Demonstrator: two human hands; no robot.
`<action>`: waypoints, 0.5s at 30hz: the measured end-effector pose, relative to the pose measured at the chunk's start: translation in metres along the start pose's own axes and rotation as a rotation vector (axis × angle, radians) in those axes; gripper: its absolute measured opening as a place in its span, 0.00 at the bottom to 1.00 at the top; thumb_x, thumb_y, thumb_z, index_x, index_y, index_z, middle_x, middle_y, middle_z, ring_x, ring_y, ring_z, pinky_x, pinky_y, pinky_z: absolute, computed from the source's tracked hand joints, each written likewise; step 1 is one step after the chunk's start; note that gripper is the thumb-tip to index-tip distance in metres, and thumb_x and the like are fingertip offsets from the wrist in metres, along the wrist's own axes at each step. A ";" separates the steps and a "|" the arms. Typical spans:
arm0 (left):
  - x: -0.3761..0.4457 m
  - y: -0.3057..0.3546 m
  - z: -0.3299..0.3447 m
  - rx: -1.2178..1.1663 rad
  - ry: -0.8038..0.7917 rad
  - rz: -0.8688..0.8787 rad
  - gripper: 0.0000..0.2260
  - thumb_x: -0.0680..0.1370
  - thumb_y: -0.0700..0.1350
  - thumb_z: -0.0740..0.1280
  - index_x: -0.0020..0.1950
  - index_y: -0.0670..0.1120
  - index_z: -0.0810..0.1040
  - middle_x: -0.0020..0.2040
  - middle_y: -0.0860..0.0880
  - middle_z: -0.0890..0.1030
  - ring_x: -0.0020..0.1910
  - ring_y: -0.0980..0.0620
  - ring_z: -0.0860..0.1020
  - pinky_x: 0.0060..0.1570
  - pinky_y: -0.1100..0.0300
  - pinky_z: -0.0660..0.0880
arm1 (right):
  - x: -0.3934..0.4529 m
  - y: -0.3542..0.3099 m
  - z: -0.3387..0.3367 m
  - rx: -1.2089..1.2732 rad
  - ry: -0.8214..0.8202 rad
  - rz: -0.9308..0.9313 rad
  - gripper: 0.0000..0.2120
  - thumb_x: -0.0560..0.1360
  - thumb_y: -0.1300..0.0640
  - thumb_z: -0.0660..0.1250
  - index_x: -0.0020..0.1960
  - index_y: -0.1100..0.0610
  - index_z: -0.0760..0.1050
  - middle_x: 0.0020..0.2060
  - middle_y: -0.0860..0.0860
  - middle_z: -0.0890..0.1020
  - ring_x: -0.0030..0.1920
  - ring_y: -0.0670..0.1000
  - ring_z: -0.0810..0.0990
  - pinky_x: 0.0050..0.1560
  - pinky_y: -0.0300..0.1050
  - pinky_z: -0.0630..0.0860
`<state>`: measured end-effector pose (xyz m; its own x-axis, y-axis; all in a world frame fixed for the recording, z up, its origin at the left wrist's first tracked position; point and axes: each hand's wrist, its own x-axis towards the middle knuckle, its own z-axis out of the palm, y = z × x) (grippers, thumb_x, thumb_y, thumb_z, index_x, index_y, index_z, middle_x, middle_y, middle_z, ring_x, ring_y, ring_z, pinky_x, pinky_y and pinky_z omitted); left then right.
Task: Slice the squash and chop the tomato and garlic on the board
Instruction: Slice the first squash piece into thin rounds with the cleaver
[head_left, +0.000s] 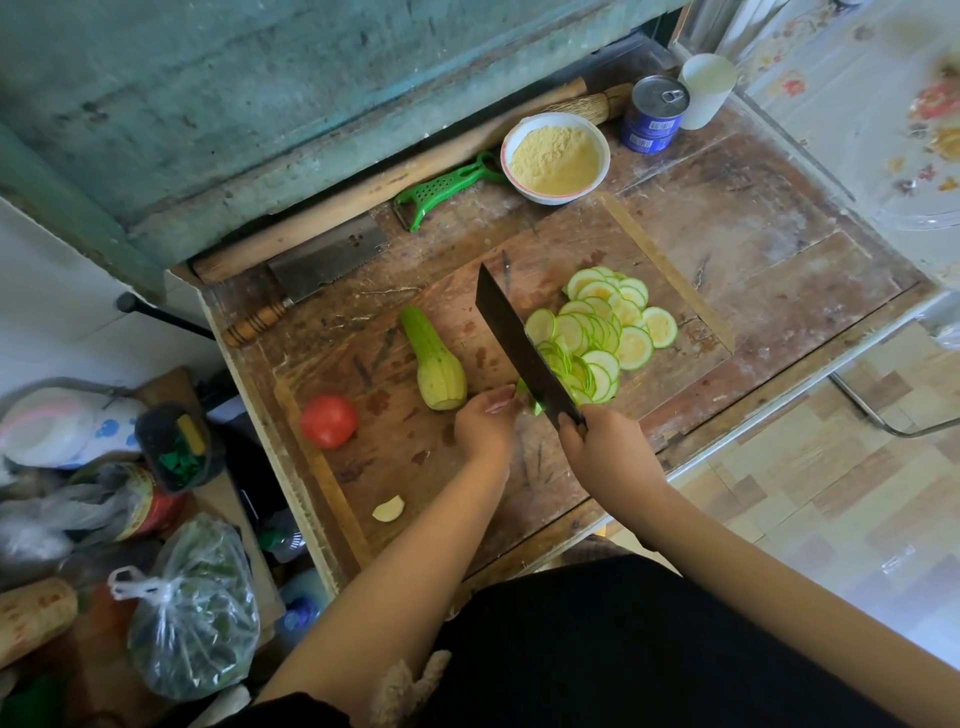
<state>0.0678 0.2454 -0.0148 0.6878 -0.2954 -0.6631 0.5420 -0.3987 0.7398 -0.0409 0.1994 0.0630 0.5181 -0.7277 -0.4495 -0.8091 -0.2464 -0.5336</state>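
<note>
On the wooden board (467, 488), the right hand (605, 447) is wrapped around the handle of a dark cleaver (519, 343), whose blade runs toward 11 o'clock. At the blade's near end, the left hand (488, 423) pinches the last green stub of squash (527, 400) with curled fingers, right against the blade. The cut slices (602, 332) are fanned out at 2 o'clock from the blade, overlapping one another. A second, peeled squash (436, 364) lies just beside the left hand at 11 o'clock, whole. The tomato (329, 420) sits at 9 o'clock from the hands, near the board's left edge, and the garlic clove (388, 509) lies at 7 o'clock, well apart from both hands.
</note>
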 end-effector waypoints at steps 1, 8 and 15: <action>0.000 0.000 0.000 -0.010 0.000 -0.004 0.09 0.72 0.37 0.73 0.51 0.38 0.81 0.45 0.46 0.81 0.45 0.52 0.78 0.47 0.61 0.71 | 0.001 0.000 0.001 -0.004 -0.005 0.002 0.17 0.80 0.51 0.57 0.42 0.64 0.73 0.30 0.54 0.74 0.31 0.56 0.73 0.30 0.43 0.67; -0.001 0.000 -0.001 -0.066 0.007 -0.026 0.05 0.72 0.35 0.71 0.48 0.39 0.81 0.50 0.40 0.82 0.48 0.48 0.79 0.49 0.59 0.71 | 0.008 -0.003 0.004 -0.023 -0.044 0.026 0.16 0.80 0.51 0.57 0.39 0.60 0.69 0.30 0.52 0.72 0.34 0.57 0.73 0.32 0.44 0.66; 0.000 0.000 -0.001 -0.024 0.002 0.006 0.10 0.72 0.34 0.72 0.53 0.36 0.81 0.46 0.46 0.81 0.43 0.53 0.78 0.44 0.65 0.73 | 0.022 -0.013 0.013 -0.034 -0.084 0.066 0.14 0.81 0.51 0.56 0.41 0.59 0.68 0.37 0.56 0.76 0.39 0.57 0.75 0.38 0.45 0.70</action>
<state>0.0681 0.2465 -0.0149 0.6921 -0.2956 -0.6585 0.5495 -0.3759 0.7462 -0.0152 0.1945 0.0506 0.4836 -0.6875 -0.5417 -0.8504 -0.2227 -0.4766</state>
